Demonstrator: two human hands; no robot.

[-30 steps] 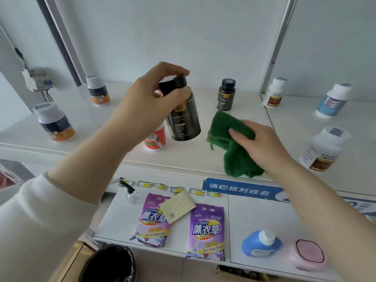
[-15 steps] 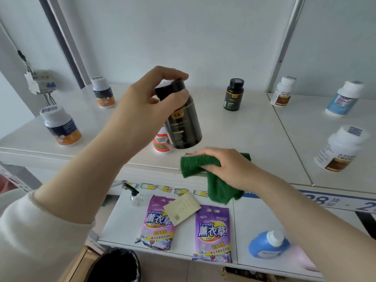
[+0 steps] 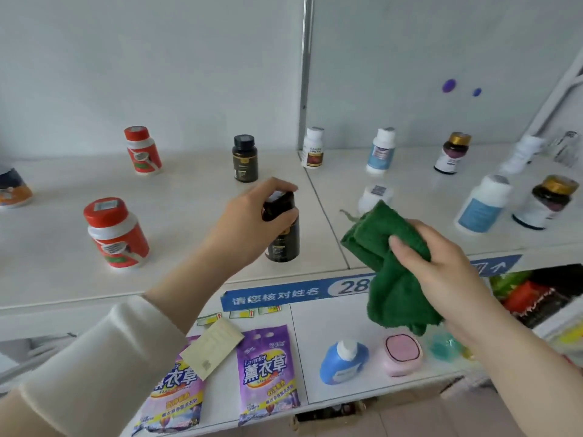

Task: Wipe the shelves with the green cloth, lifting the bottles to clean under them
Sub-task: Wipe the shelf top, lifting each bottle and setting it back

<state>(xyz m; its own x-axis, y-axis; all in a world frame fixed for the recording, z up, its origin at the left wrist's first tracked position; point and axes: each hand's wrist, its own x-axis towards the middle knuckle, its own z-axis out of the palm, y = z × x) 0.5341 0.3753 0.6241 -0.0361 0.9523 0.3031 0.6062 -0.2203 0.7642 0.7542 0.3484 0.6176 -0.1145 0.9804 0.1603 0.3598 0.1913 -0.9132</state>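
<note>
My left hand [image 3: 249, 228] grips the cap of a tall black bottle [image 3: 282, 238], which stands on the white upper shelf [image 3: 189, 209] near its front edge. My right hand [image 3: 441, 263] holds the bunched green cloth [image 3: 391, 266] in the air above the shelf's front edge, just right of that bottle. The cloth hides the lower part of a white bottle [image 3: 375, 197] behind it. On the left half stand two red bottles [image 3: 115, 233] [image 3: 142, 151] and a second black bottle [image 3: 245, 159].
The right half of the shelf carries several white, blue-labelled and gold-capped bottles [image 3: 482, 203]. A blue label strip [image 3: 284, 294] runs along the shelf front. The lower shelf holds two purple detergent bags [image 3: 268, 373], a blue bottle [image 3: 344, 362] and a pink box [image 3: 403, 353].
My left hand has lowered the black bottle from the air onto the shelf. My right hand has lifted the cloth off the shelf to the right. The view has swung right.
</note>
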